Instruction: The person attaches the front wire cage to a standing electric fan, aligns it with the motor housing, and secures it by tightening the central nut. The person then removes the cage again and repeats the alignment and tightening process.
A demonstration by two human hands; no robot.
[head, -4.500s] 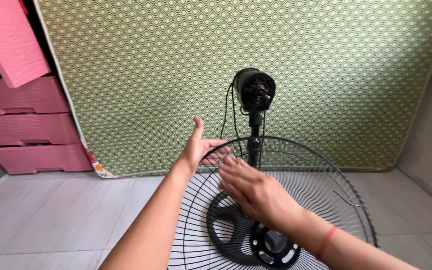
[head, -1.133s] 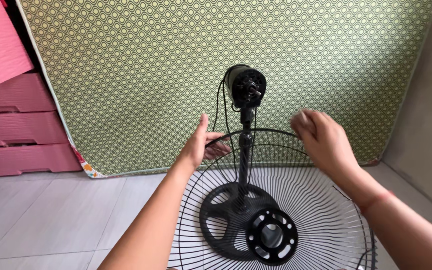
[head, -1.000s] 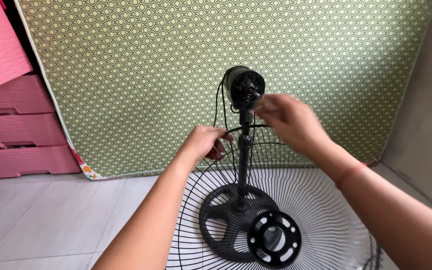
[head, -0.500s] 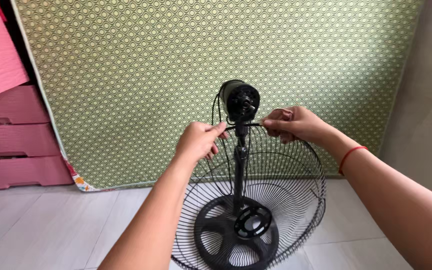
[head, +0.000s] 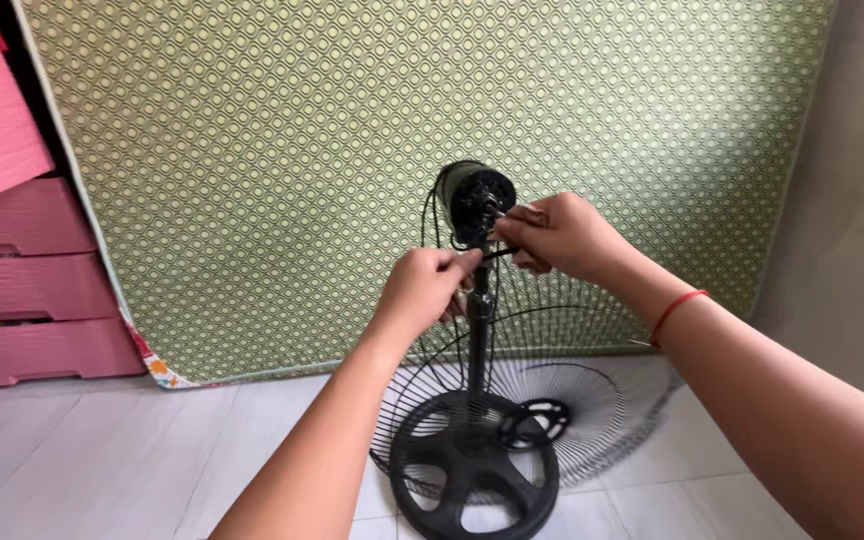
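Both hands are gripping the top rim of the black wire grille point(head: 562, 400): left hand point(head: 427, 290) and right hand point(head: 557, 235), right in front of the fan motor point(head: 472, 200). The stand's round base point(head: 472, 470) sits on pale floor tiles point(head: 102, 450). Behind it there's a green patterned mattress point(head: 302, 150), with pink drawers point(head: 22, 290) on the left.

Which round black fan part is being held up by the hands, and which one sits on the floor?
The wire fan guard is held up; both hands, left and right, grip its rim. The solid spoked base stays flat on the floor.
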